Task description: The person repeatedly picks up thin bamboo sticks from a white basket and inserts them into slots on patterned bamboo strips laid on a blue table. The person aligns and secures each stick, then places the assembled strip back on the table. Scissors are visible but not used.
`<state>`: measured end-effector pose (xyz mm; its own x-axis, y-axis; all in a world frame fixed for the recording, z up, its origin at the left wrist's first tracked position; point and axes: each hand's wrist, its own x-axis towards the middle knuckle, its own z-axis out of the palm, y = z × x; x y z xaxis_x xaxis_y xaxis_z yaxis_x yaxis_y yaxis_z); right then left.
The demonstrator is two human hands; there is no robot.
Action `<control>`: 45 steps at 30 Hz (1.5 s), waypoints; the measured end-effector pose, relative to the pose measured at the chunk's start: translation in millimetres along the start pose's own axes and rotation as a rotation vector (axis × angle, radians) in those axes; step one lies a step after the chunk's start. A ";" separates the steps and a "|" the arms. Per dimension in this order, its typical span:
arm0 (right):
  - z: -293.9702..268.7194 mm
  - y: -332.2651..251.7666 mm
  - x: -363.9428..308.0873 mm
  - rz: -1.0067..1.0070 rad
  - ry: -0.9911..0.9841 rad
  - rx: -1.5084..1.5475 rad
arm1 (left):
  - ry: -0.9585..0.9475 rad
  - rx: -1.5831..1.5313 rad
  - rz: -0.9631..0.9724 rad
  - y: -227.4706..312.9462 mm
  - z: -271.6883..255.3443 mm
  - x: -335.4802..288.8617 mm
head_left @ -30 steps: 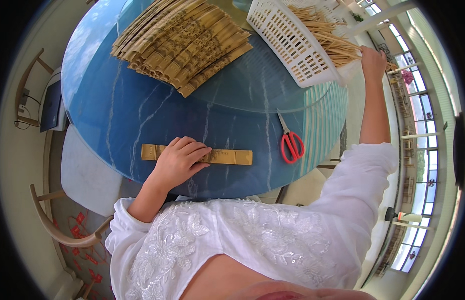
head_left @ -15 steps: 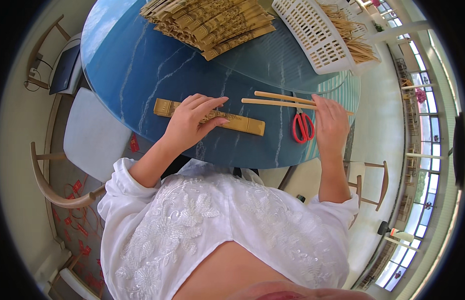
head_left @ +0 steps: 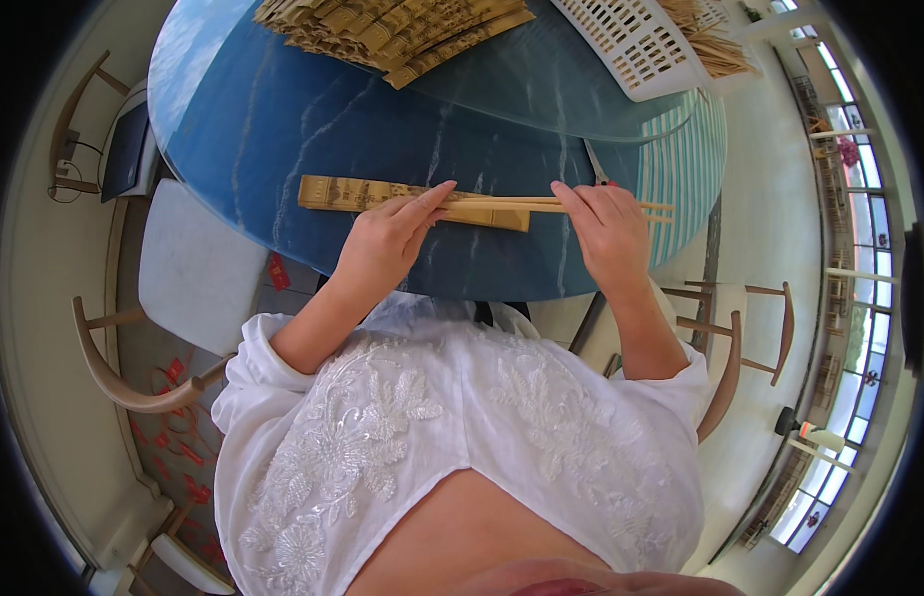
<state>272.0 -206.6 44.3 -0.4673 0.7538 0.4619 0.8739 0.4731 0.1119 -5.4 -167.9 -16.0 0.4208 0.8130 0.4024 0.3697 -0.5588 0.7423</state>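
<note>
Over the surface (head_left: pixel 373 129), the right hand (head_left: pixel 613 233) is pinching chopsticks (head_left: pixel 517 204), likely light, stiff, best held mid-way; whether the left hand (head_left: pixel 385 240) is pinching, I can't tell.

On the blue table (head_left: pixel 363 139), the left hand (head_left: pixel 390 235) partly covers a gold packet (head_left: pixel 345 194), the right hand (head_left: pixel 613 233) the scissors (head_left: pixel 593 162); the table's far side bears a cropped white basket (head_left: pixel 636 48).
</note>
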 end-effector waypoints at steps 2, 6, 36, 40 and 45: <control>-1.2 -0.2 -0.4 -0.016 -0.003 -0.019 | -0.008 0.130 0.111 -2.7 -1.9 1.9; -3.2 -1.2 1.0 -0.042 0.021 -0.046 | -0.054 0.125 0.073 2.6 -2.1 0.5; 27.6 -49.6 -13.7 0.854 0.224 1.848 | -0.624 -0.890 -0.626 27.7 29.4 -14.2; 11.7 -22.8 -39.8 0.917 0.079 1.369 | -0.373 -0.399 -0.174 24.4 23.5 -0.1; 4.0 -7.8 -68.5 0.707 0.052 0.583 | -0.187 0.096 0.319 13.6 32.6 29.0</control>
<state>296.6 -260.1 8.3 0.1694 0.9404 0.2949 0.7414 0.0756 -0.6668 38.8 -157.3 -11.6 0.6682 0.5564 0.4938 0.2674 -0.7990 0.5386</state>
